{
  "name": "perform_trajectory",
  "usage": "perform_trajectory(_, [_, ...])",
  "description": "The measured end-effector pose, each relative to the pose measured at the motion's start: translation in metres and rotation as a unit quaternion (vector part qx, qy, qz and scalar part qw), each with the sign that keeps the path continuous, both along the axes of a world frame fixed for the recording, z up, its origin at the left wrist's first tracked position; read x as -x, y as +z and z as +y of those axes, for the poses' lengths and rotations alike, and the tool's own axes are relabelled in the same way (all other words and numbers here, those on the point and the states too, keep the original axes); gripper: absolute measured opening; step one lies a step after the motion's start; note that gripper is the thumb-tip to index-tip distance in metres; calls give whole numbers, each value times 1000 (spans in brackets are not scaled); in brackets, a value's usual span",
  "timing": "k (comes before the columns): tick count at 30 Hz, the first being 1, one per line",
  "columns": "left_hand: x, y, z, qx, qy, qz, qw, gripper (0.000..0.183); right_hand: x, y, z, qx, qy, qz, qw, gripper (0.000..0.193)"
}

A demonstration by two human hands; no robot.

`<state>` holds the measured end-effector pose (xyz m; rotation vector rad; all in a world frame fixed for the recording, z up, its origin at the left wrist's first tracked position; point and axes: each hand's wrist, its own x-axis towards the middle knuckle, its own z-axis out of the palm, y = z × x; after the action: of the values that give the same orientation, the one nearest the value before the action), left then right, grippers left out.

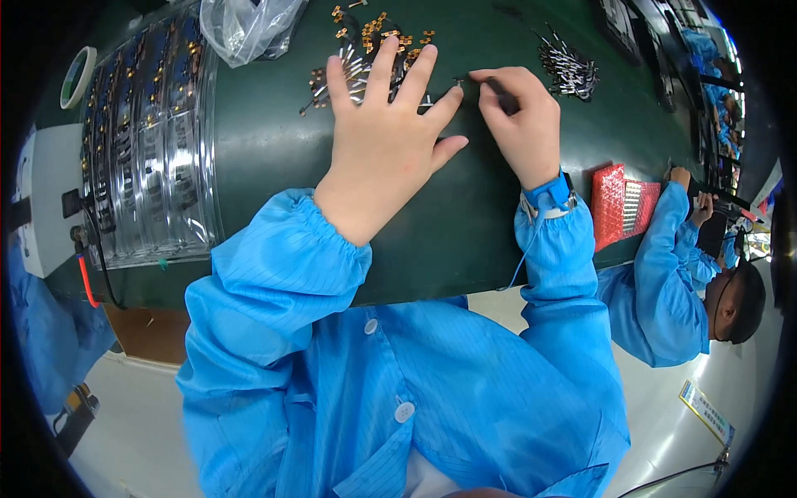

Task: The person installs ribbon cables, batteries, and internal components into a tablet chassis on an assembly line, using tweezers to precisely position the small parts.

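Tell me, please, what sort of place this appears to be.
Probably an electronics assembly workshop: small gold-coloured parts lie heaped on the green bench, a clear tray holds rows of small components, and another person in similar blue workwear is at the bench.

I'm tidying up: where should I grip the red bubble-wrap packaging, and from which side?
The red bubble-wrap packaging: probably its bare left part, coming from the left; a pale gridded panel occupies its right, beside a co-worker's blue sleeve.
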<state>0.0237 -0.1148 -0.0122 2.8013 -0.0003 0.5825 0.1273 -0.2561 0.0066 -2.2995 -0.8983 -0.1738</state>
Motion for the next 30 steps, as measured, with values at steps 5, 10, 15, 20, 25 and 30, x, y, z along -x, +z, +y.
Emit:
perform_trajectory(5, [-1,-2,0,0,-8,-34,999,38,-11,-4,0,-27,26,8,999,14])
perform_trajectory(10, [-1,1,1,-6,-10,-26,1000,39,-11,-3,7,20,47,-10,999,16])
perform_trajectory(15, [2,7,8,-26,-124,1,992,39,-16,-3,-4,11,80,-25,996,18])
perform_trajectory(20, [1,8,15,-37,-126,19,991,38,-14,10,-16,-7,2,61,998,18])
perform_trajectory(25, [0,9,19,-59,-122,19,991,37,-24,21,-37,-15,-8,178,984,17])
perform_trajectory(30, [-1,8,21,-48,-123,-23,991,33,-19,22,-35,23,-37,181,983,16])
